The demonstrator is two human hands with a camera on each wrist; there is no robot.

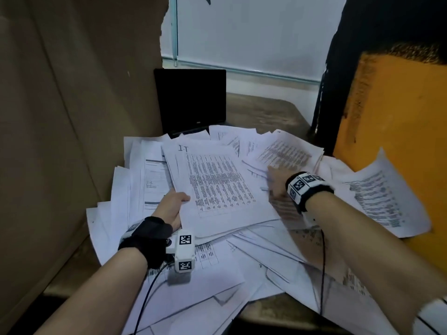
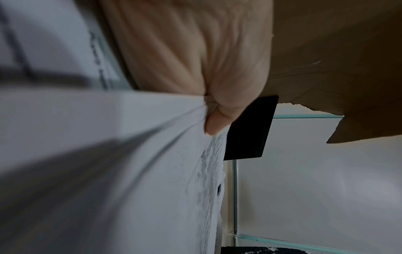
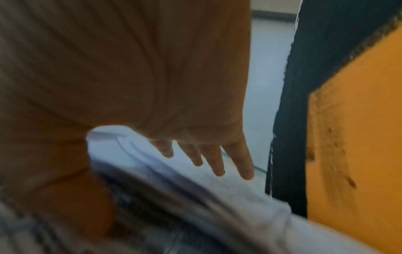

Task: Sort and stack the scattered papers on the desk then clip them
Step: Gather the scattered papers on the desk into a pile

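Printed white papers [image 1: 242, 262] lie scattered in overlapping layers across the wooden desk [image 1: 263, 114]. My left hand [image 1: 173, 206] grips the left edge of a stack of papers [image 1: 217, 184], whose top sheet carries a table and the handwritten "I.T". In the left wrist view the thumb [image 2: 217, 123] pinches that stack [image 2: 152, 171] and creases it. My right hand [image 1: 278, 182] reaches over the loose sheets [image 1: 285, 153] at the right. Its fingers [image 3: 217, 161] are straight and spread above a sheet [image 3: 239, 189]. No clip is visible.
A dark laptop screen [image 1: 191, 100] stands at the back of the desk behind the papers. A tall cardboard sheet [image 1: 72, 117] walls off the left side, and an orange panel [image 1: 391, 117] the right, with a printed sheet [image 1: 382, 197] leaning against it.
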